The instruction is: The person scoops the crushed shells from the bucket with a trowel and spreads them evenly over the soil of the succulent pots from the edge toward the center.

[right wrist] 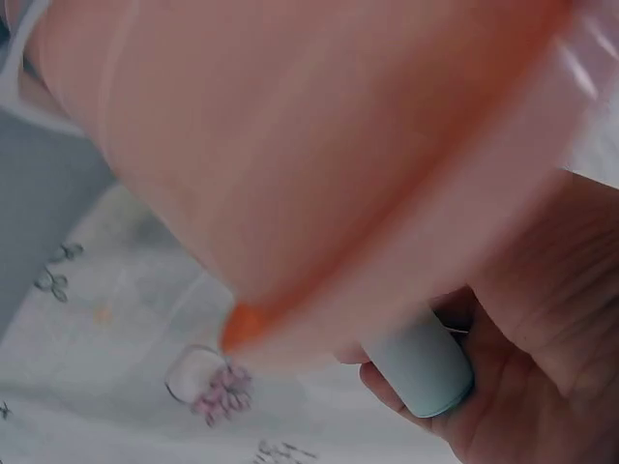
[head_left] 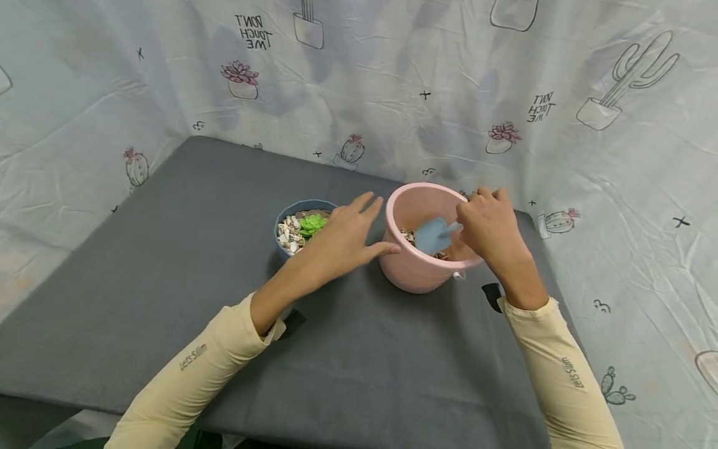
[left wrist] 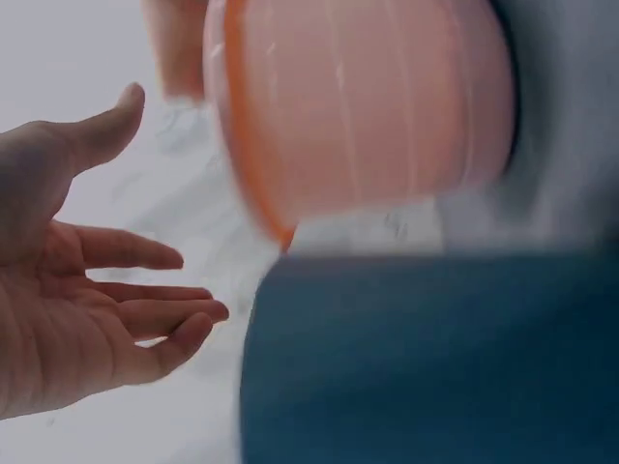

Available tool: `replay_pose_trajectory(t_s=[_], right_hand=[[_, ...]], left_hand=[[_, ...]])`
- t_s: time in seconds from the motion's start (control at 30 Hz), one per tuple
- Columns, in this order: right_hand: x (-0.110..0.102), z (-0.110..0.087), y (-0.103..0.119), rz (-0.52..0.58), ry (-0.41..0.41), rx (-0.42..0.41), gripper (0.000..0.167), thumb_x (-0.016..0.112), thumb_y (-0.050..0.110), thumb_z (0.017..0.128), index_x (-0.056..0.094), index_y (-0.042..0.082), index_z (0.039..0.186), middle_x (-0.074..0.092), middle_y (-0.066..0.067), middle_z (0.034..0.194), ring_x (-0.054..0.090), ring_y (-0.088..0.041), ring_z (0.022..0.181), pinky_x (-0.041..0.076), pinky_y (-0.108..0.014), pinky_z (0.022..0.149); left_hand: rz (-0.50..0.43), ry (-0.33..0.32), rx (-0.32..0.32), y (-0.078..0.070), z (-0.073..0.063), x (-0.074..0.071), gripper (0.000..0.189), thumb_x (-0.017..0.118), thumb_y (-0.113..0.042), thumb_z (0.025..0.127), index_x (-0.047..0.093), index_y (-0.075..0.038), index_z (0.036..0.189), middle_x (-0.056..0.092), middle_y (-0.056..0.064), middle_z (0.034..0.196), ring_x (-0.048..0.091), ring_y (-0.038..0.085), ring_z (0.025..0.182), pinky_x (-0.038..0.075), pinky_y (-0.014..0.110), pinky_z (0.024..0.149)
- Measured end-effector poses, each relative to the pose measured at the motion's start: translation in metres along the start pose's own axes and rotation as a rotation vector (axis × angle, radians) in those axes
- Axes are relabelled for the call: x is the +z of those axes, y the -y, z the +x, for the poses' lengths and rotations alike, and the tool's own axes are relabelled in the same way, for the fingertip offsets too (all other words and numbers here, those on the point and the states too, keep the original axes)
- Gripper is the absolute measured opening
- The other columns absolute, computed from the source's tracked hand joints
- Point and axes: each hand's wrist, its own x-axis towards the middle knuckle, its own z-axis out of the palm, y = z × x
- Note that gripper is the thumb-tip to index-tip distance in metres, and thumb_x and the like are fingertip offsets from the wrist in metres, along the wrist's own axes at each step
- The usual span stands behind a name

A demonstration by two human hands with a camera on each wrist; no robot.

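Note:
My right hand (head_left: 489,226) grips the handle of a light blue scoop (head_left: 433,236), whose blade dips into a pink bucket (head_left: 415,274) over some pebbles (head_left: 408,236). The handle's pale end (right wrist: 426,372) shows in the fist in the right wrist view. My left hand (head_left: 349,240) hangs with spread fingers between the bucket and a blue pot (head_left: 283,249), its thumb close by the bucket's rim. Inside the pot are a green succulent (head_left: 311,226) and whitish stones (head_left: 290,234), partly hidden by the left hand. The left wrist view shows the left palm (left wrist: 58,338) holding nothing.
A grey cloth (head_left: 168,280) covers the table. Behind and at the sides hangs a white curtain (head_left: 381,75) printed with cacti, close to the bucket's far side. The bucket's small white handle joint (head_left: 459,274) sticks out near its front.

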Motion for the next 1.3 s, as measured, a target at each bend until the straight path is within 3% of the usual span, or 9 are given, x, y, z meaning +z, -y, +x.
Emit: replay_pose_trajectory(t_s=[0.17, 0.27, 0.37, 0.5, 0.57, 0.73, 0.87, 1.03, 1.3], right_hand=[[0.013, 0.004, 0.003, 0.007, 0.062, -0.015, 0.008, 0.08, -0.002, 0.083, 0.078, 0.003, 0.077, 0.073, -0.018, 0.078, 0.063, -0.036, 0.082, 0.046, -0.052, 0.079], [0.018, 0.005, 0.003, 0.05, 0.093, -0.003, 0.005, 0.081, 0.0, 0.082, 0.08, 0.003, 0.078, 0.075, -0.016, 0.079, 0.064, -0.036, 0.084, 0.046, -0.052, 0.081], [0.021, 0.005, 0.005, 0.103, 0.125, 0.003, 0.005, 0.085, 0.004, 0.08, 0.08, 0.004, 0.08, 0.077, -0.013, 0.079, 0.066, -0.035, 0.082, 0.044, -0.053, 0.082], [0.025, 0.006, 0.006, 0.156, 0.147, 0.018, 0.02, 0.086, 0.006, 0.078, 0.07, 0.009, 0.066, 0.066, -0.004, 0.062, 0.058, -0.027, 0.067, 0.038, -0.05, 0.079], [0.026, 0.005, 0.006, 0.188, 0.162, 0.031, 0.035, 0.082, 0.002, 0.078, 0.057, 0.013, 0.056, 0.05, 0.002, 0.055, 0.047, -0.021, 0.06, 0.033, -0.046, 0.076], [0.028, 0.005, 0.008, 0.257, 0.196, 0.055, 0.049, 0.064, -0.006, 0.081, 0.034, 0.021, 0.053, 0.024, 0.007, 0.058, 0.029, -0.017, 0.06, 0.022, -0.042, 0.076], [0.032, 0.003, 0.006, 0.312, 0.183, 0.08, 0.04, 0.064, -0.001, 0.088, 0.053, 0.016, 0.054, 0.032, 0.007, 0.053, 0.038, -0.018, 0.059, 0.025, -0.042, 0.075], [0.031, -0.002, 0.003, 0.351, 0.13, 0.114, 0.027, 0.066, 0.003, 0.092, 0.071, 0.01, 0.066, 0.049, 0.001, 0.052, 0.051, -0.025, 0.063, 0.03, -0.045, 0.075], [0.007, -0.016, -0.009, 0.312, -0.086, 0.185, 0.015, 0.069, 0.003, 0.094, 0.083, 0.0, 0.099, 0.078, -0.021, 0.085, 0.063, -0.041, 0.081, 0.038, -0.057, 0.081]], left_hand=[[-0.098, -0.03, -0.013, -0.014, 0.02, 0.022, 0.075, 0.075, -0.051, 0.094, 0.058, 0.003, 0.144, 0.057, 0.021, 0.149, 0.065, 0.035, 0.129, 0.058, 0.046, 0.103], [-0.109, -0.052, -0.034, -0.017, 0.025, 0.028, 0.056, 0.078, -0.048, 0.092, 0.072, 0.0, 0.121, 0.062, 0.02, 0.144, 0.068, 0.034, 0.123, 0.06, 0.045, 0.097], [-0.12, -0.057, -0.04, -0.018, 0.027, 0.029, 0.047, 0.079, -0.047, 0.092, 0.074, -0.003, 0.109, 0.062, 0.021, 0.144, 0.069, 0.033, 0.121, 0.06, 0.044, 0.095], [-0.149, -0.029, -0.04, -0.02, 0.026, 0.029, 0.053, 0.077, -0.044, 0.094, 0.072, 0.001, 0.12, 0.057, 0.022, 0.147, 0.068, 0.034, 0.124, 0.06, 0.044, 0.097], [-0.16, -0.023, -0.042, -0.02, 0.027, 0.029, 0.057, 0.077, -0.042, 0.095, 0.069, 0.004, 0.128, 0.056, 0.021, 0.149, 0.067, 0.035, 0.125, 0.061, 0.045, 0.097], [-0.182, -0.034, -0.036, -0.019, 0.028, 0.031, 0.062, 0.079, -0.039, 0.094, 0.065, 0.004, 0.136, 0.057, 0.02, 0.148, 0.07, 0.033, 0.121, 0.062, 0.042, 0.091], [-0.191, -0.034, -0.023, -0.018, 0.028, 0.033, 0.072, 0.079, -0.038, 0.094, 0.056, 0.006, 0.146, 0.059, 0.019, 0.146, 0.072, 0.032, 0.116, 0.063, 0.041, 0.087], [-0.192, -0.044, -0.022, -0.017, 0.028, 0.035, 0.071, 0.079, -0.038, 0.093, 0.057, 0.005, 0.145, 0.06, 0.019, 0.145, 0.071, 0.032, 0.119, 0.063, 0.042, 0.09], [-0.132, -0.066, -0.016, -0.015, 0.026, 0.034, 0.059, 0.078, -0.042, 0.093, 0.069, 0.005, 0.127, 0.063, 0.017, 0.14, 0.073, 0.028, 0.1, 0.061, 0.038, 0.078]])
